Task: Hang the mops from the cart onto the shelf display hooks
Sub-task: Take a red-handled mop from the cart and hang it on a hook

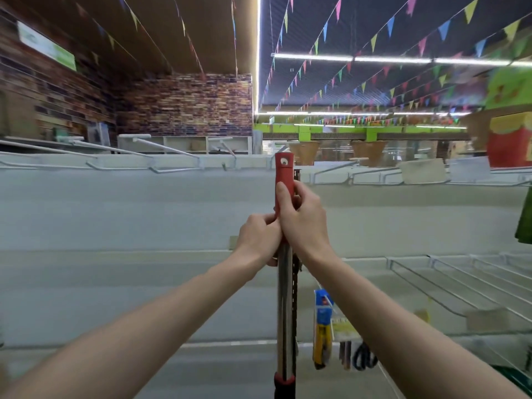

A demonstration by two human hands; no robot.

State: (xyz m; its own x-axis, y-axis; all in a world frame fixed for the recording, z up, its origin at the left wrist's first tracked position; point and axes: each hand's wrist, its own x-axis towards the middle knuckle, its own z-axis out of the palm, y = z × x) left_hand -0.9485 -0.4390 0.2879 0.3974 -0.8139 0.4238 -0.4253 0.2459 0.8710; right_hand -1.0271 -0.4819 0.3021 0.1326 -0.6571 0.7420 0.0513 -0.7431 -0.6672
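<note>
I hold one mop (285, 306) upright in front of the white shelf unit; its shaft is shiny metal with a red collar low down. The red grip at the top has a hanging hole (283, 161) that stands level with the row of wire display hooks (175, 168) along the shelf's top rail. My right hand (302, 214) grips the red handle. My left hand (259, 237) grips it just below, touching the right hand. The mop head and the cart are out of view.
White back panels (115, 214) fill the left half. Wire shelf baskets (460, 283) jut out at the right. Small packaged goods (324, 326) hang just right of the mop shaft. A slotted dark upright runs behind the shaft.
</note>
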